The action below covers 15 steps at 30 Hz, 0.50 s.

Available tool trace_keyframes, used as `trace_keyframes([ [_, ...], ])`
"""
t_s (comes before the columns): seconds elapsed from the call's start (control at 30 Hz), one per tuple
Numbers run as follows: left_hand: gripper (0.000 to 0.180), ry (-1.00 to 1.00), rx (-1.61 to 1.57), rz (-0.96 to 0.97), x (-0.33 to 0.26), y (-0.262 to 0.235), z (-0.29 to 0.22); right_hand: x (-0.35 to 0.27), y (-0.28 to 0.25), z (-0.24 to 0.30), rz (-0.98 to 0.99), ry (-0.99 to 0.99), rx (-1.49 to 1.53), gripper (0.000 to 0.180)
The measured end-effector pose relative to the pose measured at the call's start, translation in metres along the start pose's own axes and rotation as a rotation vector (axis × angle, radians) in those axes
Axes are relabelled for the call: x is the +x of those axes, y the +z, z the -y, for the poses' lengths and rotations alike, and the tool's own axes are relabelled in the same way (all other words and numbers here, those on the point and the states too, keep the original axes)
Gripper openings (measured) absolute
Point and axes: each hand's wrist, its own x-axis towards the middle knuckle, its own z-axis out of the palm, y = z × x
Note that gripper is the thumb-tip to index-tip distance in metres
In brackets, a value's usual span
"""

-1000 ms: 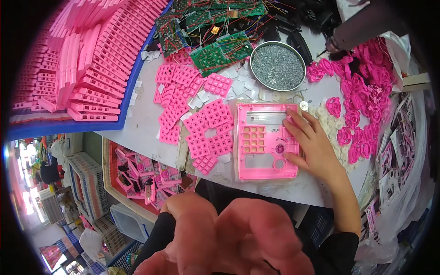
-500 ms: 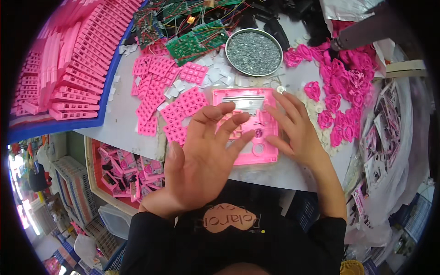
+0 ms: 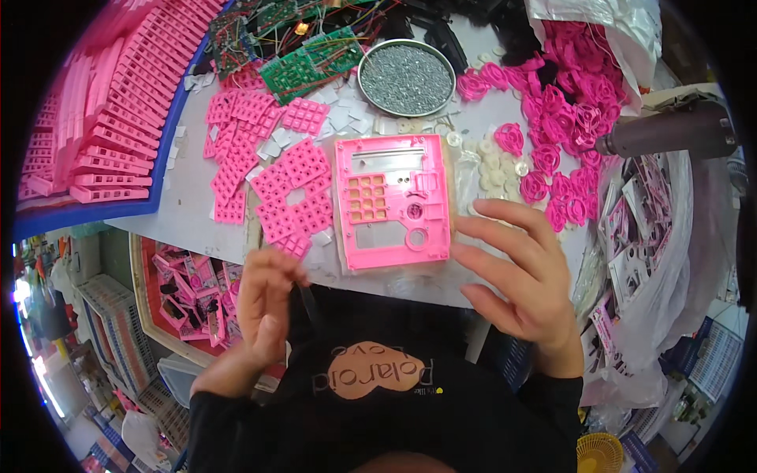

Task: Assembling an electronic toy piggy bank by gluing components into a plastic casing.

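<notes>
A pink plastic casing [image 3: 394, 256] lies on the table before me, its inner side up, with a clear window strip, a grid of square holes and a round ring. My right hand [image 3: 524, 272] is open, fingers spread and curved, close by the casing's right edge. My left hand [image 3: 268, 303] hovers at the table's front edge, below the casing's left corner. Its fingers are pinched together, and a thin, see-through sliver seems to hang from them; I cannot make out what it is. Pink keypad pieces [image 3: 290, 183] lie left of the casing.
A round metal dish of small screws [image 3: 408, 77] stands behind the casing. Green circuit boards [image 3: 311, 65] with wires lie at the back. Right are white round pieces [image 3: 497, 169], pink loops [image 3: 572, 118] and a dark powered screwdriver [image 3: 670, 132]. A blue tray of pink parts [image 3: 169, 169] borders the left.
My left hand has drawn back from above the casing toward the lower left and its fingers have closed. My right hand has slid off the casing to the right. The view has shifted slightly.
</notes>
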Motion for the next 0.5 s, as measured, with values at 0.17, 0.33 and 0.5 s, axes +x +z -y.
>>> trace_keyframes([
  [0.17, 0.027, -0.509, 0.664, -0.134, -0.114, -0.083, 0.082, -0.008, -0.03, 0.017, -0.134, -0.078, 0.13, 0.042],
  [0.33, 0.04, -0.713, 0.83, -0.204, -0.195, -0.125, 0.209, 0.004, -0.026, 0.034, -0.072, -0.213, 0.104, 0.024],
  [0.5, 0.051, -0.688, 0.796, 0.011, -0.113, -0.084, 0.15, 0.039, 0.005, 0.08, 0.025, -0.387, -0.055, 0.023],
])
